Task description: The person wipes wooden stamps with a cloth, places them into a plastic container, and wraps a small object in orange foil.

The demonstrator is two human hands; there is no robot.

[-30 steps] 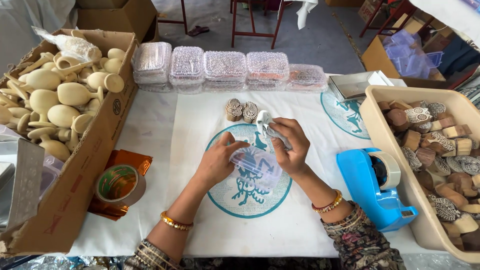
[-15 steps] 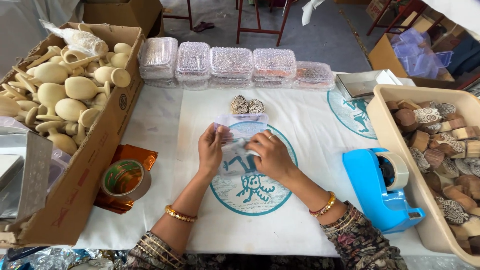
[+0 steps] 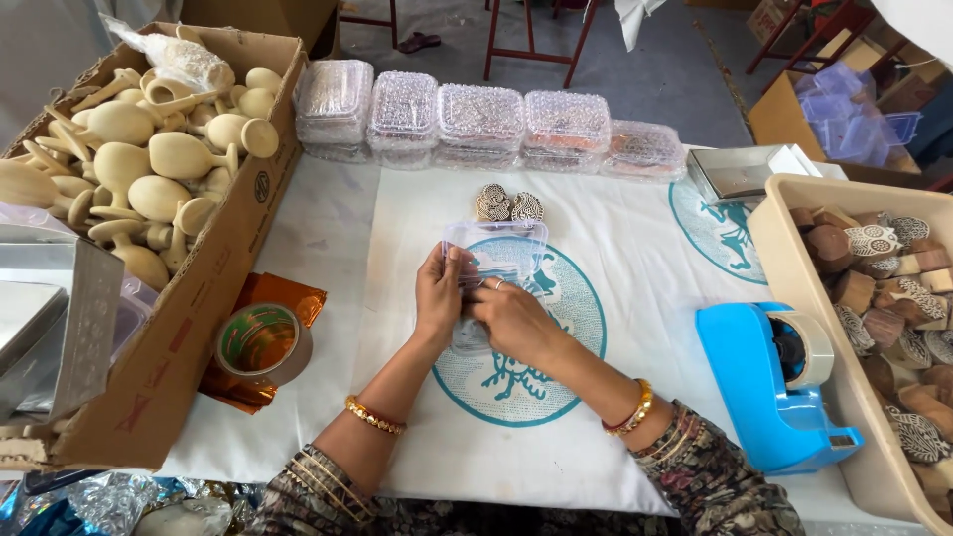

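While both hands [image 3: 481,308] meet, clear plastic box [image 3: 494,250] sits between them.

White-clothed table [image 3: 318,228], boxes [image 3: 467,119], tape [image 3: 260,342]

centre: clear plastic box [image 3: 494,250] on table cloth [image 3: 635,248] | just beyond: two carved blocks [image 3: 508,204] | far edge: row of lidded containers [image 3: 476,121] | left: cardboard box [image 3: 199,288], tape roll [image 3: 263,343] | right: tape dispenser [image 3: 779,382], tub [image 3: 784,258]
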